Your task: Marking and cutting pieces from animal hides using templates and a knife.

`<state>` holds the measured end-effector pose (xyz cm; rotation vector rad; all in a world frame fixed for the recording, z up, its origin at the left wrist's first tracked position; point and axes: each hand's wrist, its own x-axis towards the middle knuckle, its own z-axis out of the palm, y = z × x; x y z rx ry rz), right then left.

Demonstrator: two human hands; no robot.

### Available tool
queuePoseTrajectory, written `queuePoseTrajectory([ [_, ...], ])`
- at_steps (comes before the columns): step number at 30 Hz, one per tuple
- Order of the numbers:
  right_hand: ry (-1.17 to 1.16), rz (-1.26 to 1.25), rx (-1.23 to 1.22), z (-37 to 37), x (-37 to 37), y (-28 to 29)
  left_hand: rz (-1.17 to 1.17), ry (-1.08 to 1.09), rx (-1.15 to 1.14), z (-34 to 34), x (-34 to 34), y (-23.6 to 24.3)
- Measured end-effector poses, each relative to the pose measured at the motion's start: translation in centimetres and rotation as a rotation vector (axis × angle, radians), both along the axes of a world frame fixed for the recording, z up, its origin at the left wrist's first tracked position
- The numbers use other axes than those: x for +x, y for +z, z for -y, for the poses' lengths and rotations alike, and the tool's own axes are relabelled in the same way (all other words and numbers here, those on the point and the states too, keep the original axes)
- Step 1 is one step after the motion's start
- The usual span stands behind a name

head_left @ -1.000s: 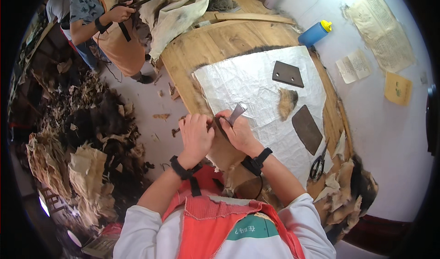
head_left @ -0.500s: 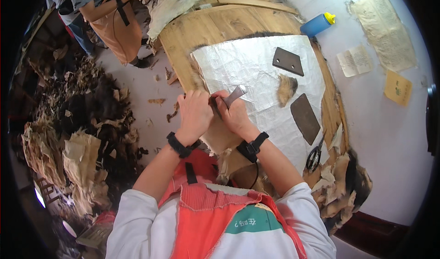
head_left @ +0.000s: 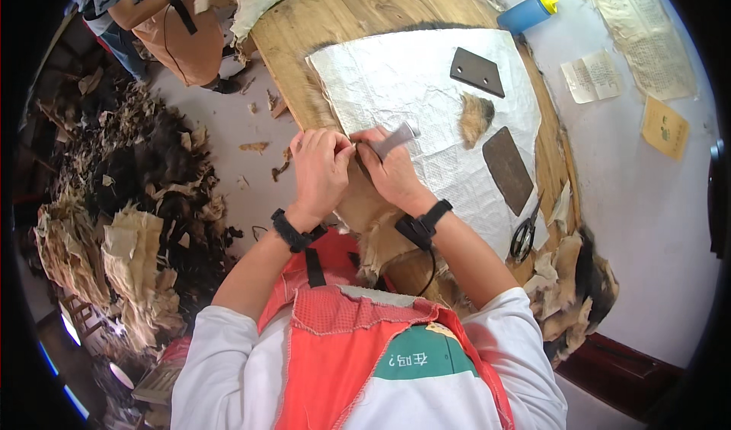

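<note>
So the woven sheet (head_left: 426,87) lies on the counter (head_left: 320,34), with two flat templates (head_left: 477,72) and a fur tuft (head_left: 476,118) between them on it. Scissors (head_left: 522,238) sit at the sheet's right edge, a bottle (head_left: 525,13) at the far corner, and scrap piles (head_left: 129,255) on the floor to the left.

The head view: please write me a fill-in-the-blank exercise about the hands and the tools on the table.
1. The right hand holds a small grey ____ over the hide piece.
2. The blue bottle has a ____ cap.
3. Both wrists wear ____ bands.
4. The scissors lie near the table's ____ edge.

Missing words: blade; yellow; black; right
</note>
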<state>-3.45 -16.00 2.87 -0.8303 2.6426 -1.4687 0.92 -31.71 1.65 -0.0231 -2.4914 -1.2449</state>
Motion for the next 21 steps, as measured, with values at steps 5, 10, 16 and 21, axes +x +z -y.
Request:
queuePoseTrajectory([
  [5, 0.100, 0.037, 0.034, -1.7, 1.8, 0.4, -0.064, -0.016, 0.088, -0.1, 0.8, 0.2],
  [10, 0.078, 0.019, 0.020, -1.8, 2.1, 0.1, 0.023, -0.099, 0.058, 0.7, 1.0, 1.7],
  [16, 0.040, 0.045, 0.059, -1.3, 2.1, 0.2, -0.155, -0.276, -0.124, 0.9, 1.5, 0.9],
  [21, -0.018, 0.081, -0.019, -1.0, 2.1, -0.4, -0.081, -0.214, 0.087, 0.0, 2.4, 2.2],
])
